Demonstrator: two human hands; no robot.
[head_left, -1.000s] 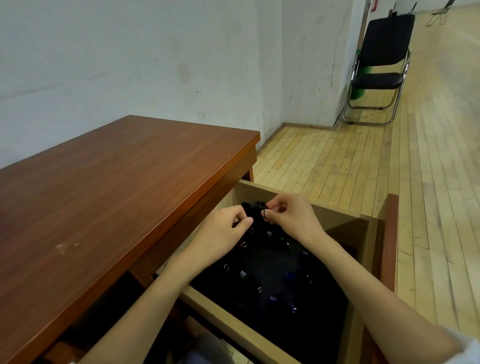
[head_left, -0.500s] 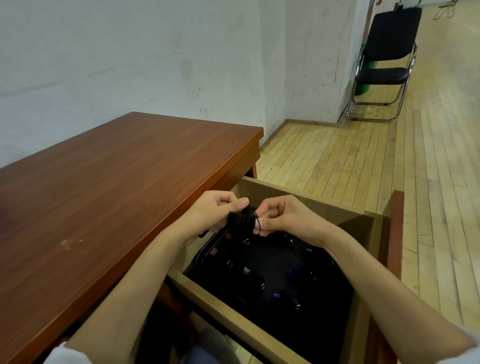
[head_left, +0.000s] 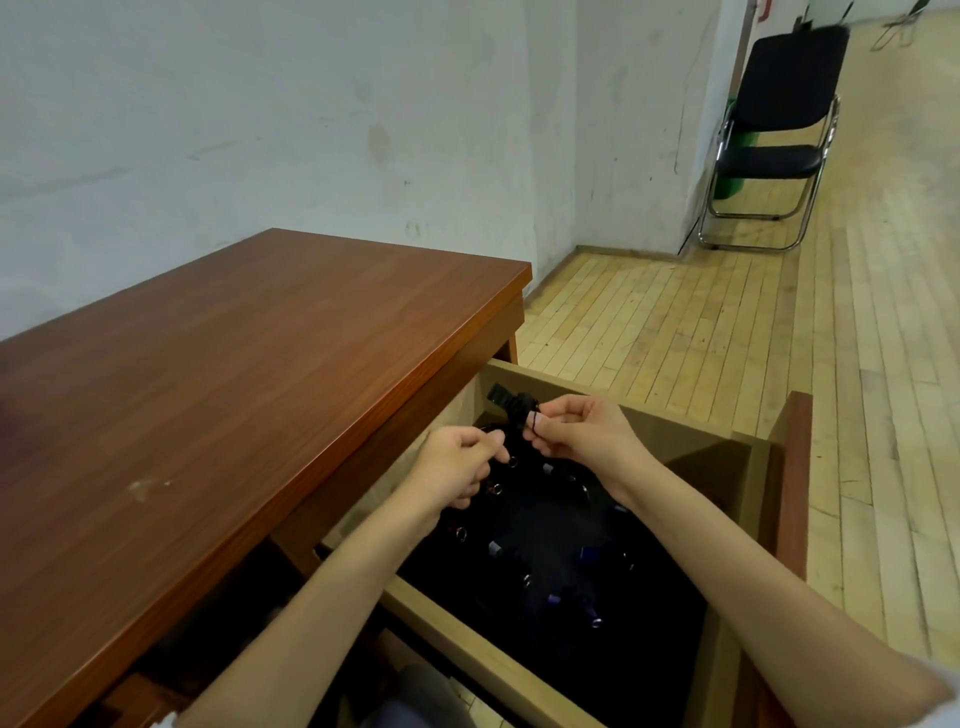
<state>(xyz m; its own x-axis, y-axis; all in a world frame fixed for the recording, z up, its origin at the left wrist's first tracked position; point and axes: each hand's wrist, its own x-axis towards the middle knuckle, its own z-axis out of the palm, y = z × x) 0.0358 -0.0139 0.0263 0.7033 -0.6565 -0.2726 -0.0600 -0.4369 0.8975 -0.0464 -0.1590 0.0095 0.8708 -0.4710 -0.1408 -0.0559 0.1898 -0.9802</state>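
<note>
Right hand (head_left: 582, 436) pinching black strap (head_left: 508, 401) over open drawer (head_left: 493, 639), fingers grasping it. Left hand (head_left: 457, 465) hovering beside worktop (head_left: 234, 389), fingers curling; grip, cannot tell.

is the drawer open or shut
Open: the drawer is pulled out from under the desk, dark contents showing, and the right hand pinches a black bundle above it.

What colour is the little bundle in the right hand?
Black. The head view shows it best: the bundle pinched by the right hand.
</note>
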